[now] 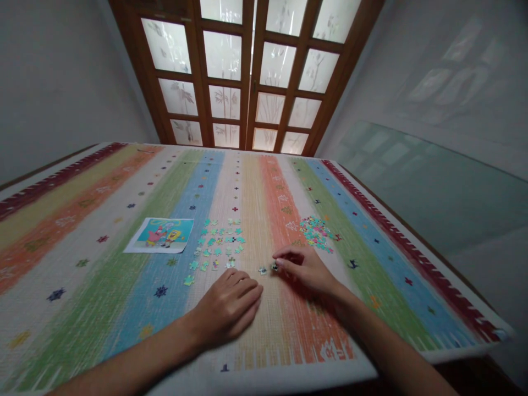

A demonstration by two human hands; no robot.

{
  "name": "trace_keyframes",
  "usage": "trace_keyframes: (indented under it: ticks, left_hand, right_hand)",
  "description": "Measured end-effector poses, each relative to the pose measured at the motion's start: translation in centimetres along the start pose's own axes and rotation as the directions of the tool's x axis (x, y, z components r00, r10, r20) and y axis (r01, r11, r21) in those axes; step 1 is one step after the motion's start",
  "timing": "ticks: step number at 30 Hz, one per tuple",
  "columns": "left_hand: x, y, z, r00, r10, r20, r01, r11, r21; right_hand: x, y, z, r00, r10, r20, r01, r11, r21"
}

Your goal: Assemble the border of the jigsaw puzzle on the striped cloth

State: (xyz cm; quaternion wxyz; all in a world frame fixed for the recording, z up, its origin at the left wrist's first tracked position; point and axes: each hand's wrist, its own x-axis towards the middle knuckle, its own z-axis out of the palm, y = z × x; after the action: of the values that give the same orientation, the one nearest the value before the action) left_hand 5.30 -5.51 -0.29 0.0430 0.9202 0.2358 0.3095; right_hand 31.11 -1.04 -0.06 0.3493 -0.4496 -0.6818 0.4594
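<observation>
Right fingers [291, 251] pinch puzzle piece [274, 267]; left fingers [248, 290] curled over cloth [264, 330], hold unclear.

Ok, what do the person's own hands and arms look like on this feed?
The left hand and right hand are ungloved, with no watch or bracelet at either wrist. Both slender forearms are bare, with no sleeves in view.

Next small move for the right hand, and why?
I'd probably have the right hand slide the dark puzzle piece at its fingertips left to test it against the single loose piece. The two lie close but look unjoined, away from both the spread-out pieces and the heap.
</observation>
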Motion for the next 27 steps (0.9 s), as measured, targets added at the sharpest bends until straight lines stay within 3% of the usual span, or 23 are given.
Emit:
trace_keyframes:
  ticks: [7,12,20,27]
  left_hand:
    - [-0.4,-0.3,0.5,0.992,0.014,0.127,-0.018,0.999,0.032]
    - [-0.4,-0.4,0.6,0.995,-0.023,0.098,0.016,0.997,0.077]
    - [-0.3,-0.9,1.1,0.987,-0.091,0.134,0.08,0.993,0.082]
    - [-0.5,-1.0,1.1,0.988,-0.088,0.125,0.08,0.994,0.068]
  right_hand:
    - [-0.1,0.3,0.9,0.993,-0.11,0.051,0.118,0.967,-0.226]
    - [0.1,0.1,1.3,0.977,-0.204,0.06,0.213,0.924,-0.317]
    - [0.1,0.4,1.9,0.974,-0.227,0.007,0.213,0.904,-0.372]
    - [-0.1,-0.7,0.6,0.974,-0.211,0.084,0.226,0.864,-0.449]
